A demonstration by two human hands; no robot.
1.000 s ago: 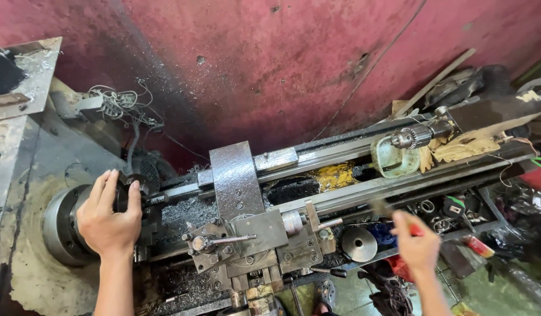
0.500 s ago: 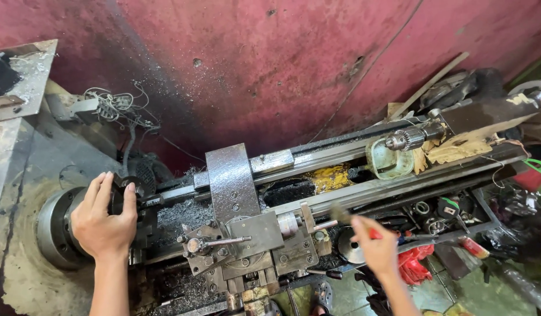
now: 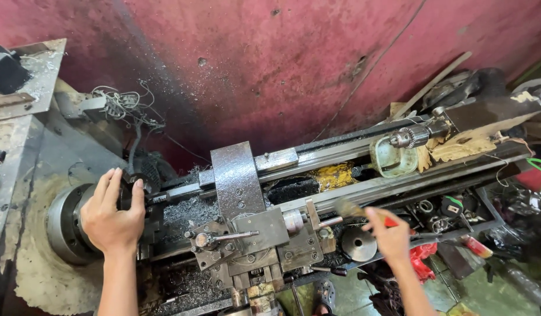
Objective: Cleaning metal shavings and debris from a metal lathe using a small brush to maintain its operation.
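Observation:
I look down on an old metal lathe (image 3: 317,175) covered in chips. My left hand (image 3: 113,216) grips the round chuck (image 3: 65,225) at the machine's left end, fingers wrapped over its top. My right hand (image 3: 390,234) holds a small brush with a red handle (image 3: 352,209); its bristles point left, close to the carriage (image 3: 253,234) and tool post (image 3: 215,239). The tailstock with a drill chuck (image 3: 411,137) sits far right on the bed.
A red wall (image 3: 294,64) rises behind the lathe. Tangled wire and swarf (image 3: 121,105) lie at upper left. A cluttered tray of tools and red rags (image 3: 446,222) runs along the front right. A round handwheel (image 3: 358,243) sticks out near my right hand.
My right hand has moved left along the lathe's front with the brush, from the cluttered tray toward the carriage. My left hand stays on the chuck.

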